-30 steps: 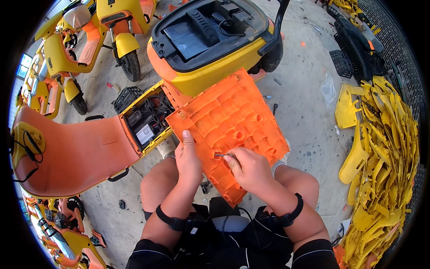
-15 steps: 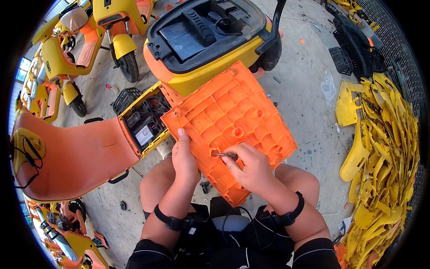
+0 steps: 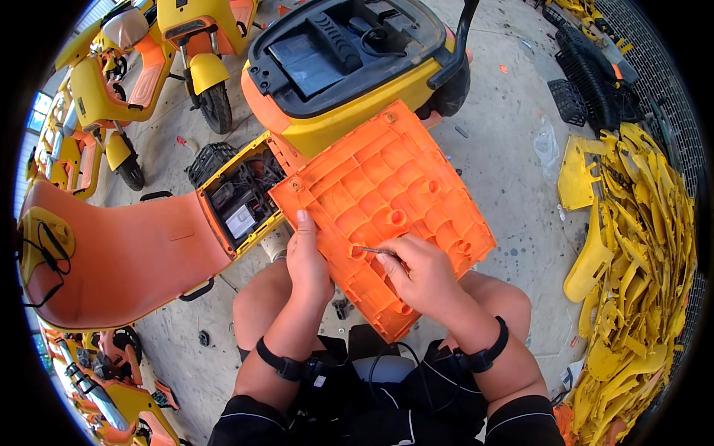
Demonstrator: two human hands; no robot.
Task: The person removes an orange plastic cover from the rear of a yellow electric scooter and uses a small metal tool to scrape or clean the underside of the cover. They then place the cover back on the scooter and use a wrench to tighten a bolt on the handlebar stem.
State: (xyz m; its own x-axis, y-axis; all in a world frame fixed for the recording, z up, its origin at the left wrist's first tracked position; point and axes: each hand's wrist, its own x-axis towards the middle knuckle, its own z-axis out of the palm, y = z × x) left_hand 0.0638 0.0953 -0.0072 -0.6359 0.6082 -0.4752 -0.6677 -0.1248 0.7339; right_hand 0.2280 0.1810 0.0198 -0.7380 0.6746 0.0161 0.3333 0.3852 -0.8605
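My left hand (image 3: pixel 307 264) grips the left edge of a square orange plastic panel (image 3: pixel 387 178), ribbed underside up, held tilted above my knees. Held in the pinched fingers of my right hand (image 3: pixel 420 279) is a thin metal tool (image 3: pixel 387 251), its tip at a round socket (image 3: pixel 358 253) in the lower left part of the panel. Just behind the panel stands a yellow and orange scooter body (image 3: pixel 342 130) with a black open top. To its left lies an open compartment (image 3: pixel 242 215) with dark components and wiring, joined to a curved orange section (image 3: pixel 126 245).
Parked yellow and orange scooters (image 3: pixel 119 89) stand at the upper left, with more at the lower left. A tall heap of yellow plastic panels (image 3: pixel 632 260) fills the right side, below black baskets (image 3: pixel 573 104). Small loose parts and a plastic bag (image 3: pixel 545 149) lie on the concrete floor.
The panel has shifted slightly upward, its right corner swinging outward. My hands have moved a little with it, and the tool's tip stays at the same socket.
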